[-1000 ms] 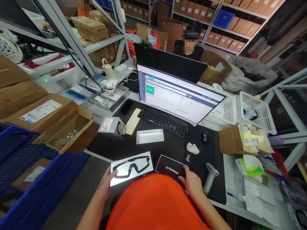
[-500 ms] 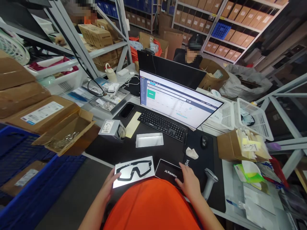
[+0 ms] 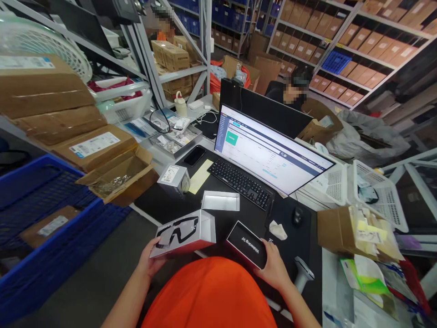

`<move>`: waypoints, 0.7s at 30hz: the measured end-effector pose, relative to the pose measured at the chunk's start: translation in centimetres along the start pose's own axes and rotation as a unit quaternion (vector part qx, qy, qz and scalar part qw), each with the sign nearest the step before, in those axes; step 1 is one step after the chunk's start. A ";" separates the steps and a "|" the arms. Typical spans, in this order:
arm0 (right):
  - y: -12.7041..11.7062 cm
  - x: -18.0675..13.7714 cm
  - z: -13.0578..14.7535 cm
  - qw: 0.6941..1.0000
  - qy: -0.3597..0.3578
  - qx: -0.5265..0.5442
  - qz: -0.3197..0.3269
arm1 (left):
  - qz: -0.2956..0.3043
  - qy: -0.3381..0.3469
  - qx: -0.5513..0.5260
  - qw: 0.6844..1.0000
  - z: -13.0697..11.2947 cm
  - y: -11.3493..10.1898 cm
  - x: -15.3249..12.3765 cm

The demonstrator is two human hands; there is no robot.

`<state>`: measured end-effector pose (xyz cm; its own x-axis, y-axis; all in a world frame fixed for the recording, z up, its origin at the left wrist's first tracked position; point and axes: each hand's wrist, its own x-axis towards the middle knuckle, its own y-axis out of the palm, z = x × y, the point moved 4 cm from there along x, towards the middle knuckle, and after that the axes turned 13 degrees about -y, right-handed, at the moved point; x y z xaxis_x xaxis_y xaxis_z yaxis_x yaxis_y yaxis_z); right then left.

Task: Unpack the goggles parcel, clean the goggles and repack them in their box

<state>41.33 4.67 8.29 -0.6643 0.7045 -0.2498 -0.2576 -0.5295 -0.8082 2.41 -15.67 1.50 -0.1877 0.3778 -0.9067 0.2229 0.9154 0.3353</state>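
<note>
Warehouse bench [image 3: 146,214] edge: white goggles box [image 3: 184,233] held clear on curled fingers of the left hand [image 3: 150,257], black box [image 3: 246,244] pinched at one end by the right hand [image 3: 273,271], both kept close for handling.

Here's my black desk mat [image 3: 218,218], and sitting right on it: keyboard [image 3: 241,184], phone [image 3: 194,156], mouse [image 3: 297,217], crumpled tissue [image 3: 277,230], yellow card [image 3: 200,176], white tray [image 3: 220,201], small box [image 3: 174,180].
</note>
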 end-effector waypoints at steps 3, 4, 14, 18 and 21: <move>-2.7 0.2 0.8 0.998 -0.023 0.039 -0.049 | 0.010 -0.010 -0.014 1.000 0.2 0.1 -0.1; -3.5 0.2 1.2 0.996 -0.034 0.050 -0.066 | 0.012 -0.013 -0.015 1.000 0.2 0.2 0.0; -6.9 1.1 6.0 0.992 -0.121 -0.022 0.010 | 0.078 -0.017 0.020 0.997 0.5 2.0 0.0; -6.4 1.2 6.0 0.986 -0.122 -0.074 0.080 | 0.140 0.004 0.130 0.982 0.4 2.2 -0.4; -5.6 1.6 5.8 0.983 -0.123 -0.091 0.098 | 0.143 0.016 0.182 0.973 0.3 2.2 -0.3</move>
<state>37.65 5.99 15.54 -0.8443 0.4495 -0.2918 0.0079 -0.5341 -0.8454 3.21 -13.84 2.39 -0.0958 0.6191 -0.7794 0.5934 0.6642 0.4547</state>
